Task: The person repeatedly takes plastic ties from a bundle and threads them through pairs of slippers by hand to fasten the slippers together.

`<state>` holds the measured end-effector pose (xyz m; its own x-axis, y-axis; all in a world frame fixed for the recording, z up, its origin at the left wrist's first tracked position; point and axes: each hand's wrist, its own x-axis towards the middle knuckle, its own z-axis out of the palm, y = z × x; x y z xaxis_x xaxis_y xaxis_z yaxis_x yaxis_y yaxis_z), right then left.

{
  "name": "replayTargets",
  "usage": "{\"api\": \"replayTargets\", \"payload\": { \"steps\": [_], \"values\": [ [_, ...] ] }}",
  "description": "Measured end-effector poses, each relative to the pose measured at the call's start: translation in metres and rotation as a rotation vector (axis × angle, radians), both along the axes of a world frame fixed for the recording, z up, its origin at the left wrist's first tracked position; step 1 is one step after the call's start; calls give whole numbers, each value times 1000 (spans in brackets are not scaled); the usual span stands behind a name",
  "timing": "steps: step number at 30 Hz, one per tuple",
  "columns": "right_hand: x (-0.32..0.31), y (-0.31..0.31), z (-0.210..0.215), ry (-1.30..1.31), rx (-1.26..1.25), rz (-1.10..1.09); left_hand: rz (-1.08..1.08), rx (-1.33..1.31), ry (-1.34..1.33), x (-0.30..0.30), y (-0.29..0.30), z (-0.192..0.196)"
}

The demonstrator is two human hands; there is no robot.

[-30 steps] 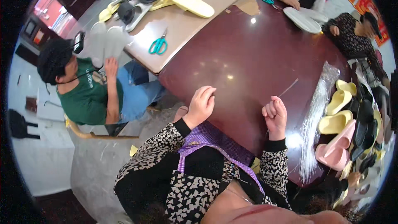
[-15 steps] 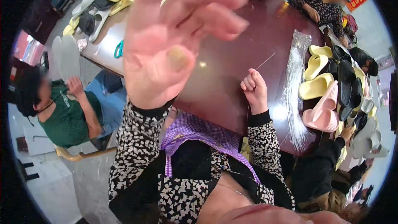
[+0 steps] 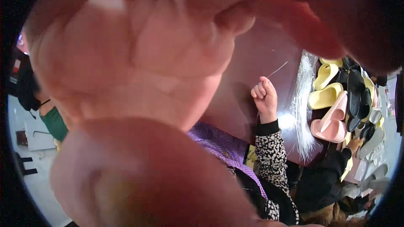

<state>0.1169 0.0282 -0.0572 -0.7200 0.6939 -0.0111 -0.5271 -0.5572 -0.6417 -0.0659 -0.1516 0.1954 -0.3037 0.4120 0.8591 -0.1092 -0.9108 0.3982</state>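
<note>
My left hand (image 3: pixel 139 63) is very close to the camera and fills most of the left and upper picture, its palm side showing. Its thumb and fingers are apart, blurred, with nothing seen between them. Over the dark red table (image 3: pixel 248 59), my right hand (image 3: pixel 266 94) is closed in a pinch on a thin white strand (image 3: pixel 277 69). One end of the strand sticks up and to the right from the fingertips. Right of that hand lies a long bundle of similar white strands (image 3: pixel 301 109), partly in clear plastic.
Yellow slippers (image 3: pixel 326 96), pink slippers (image 3: pixel 330 124) and black slippers (image 3: pixel 355 96) crowd the table's right side. A person's dark sleeve (image 3: pixel 324 176) reaches toward them from the lower right. Another person in green (image 3: pixel 54 122) is mostly hidden behind my left hand at the left.
My left hand has come much closer to the camera, covering the left person and the far table. My right hand still pinches the strand and sits slightly lower and further right in view.
</note>
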Motion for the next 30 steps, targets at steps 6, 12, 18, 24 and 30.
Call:
{"api": "replayTargets", "payload": {
  "steps": [6, 12, 18, 24, 30],
  "values": [
    [6, 10, 5, -16, 30, -25, -11, -83, -36, -6, 13, -8],
    [-7, -1, 16, -50, 6, -21, 11, -266, -13, -14, 13, -32],
    [-9, -37, 14, -63, -16, 11, 510, -830, 165, 0, -10, -174],
    [-2, -49, 26, -43, -15, 62, 627, -983, 205, -4, -41, -238],
    [-2, -51, 28, -27, 18, 74, 656, -1008, 224, -1, -35, -241]
  ]
}}
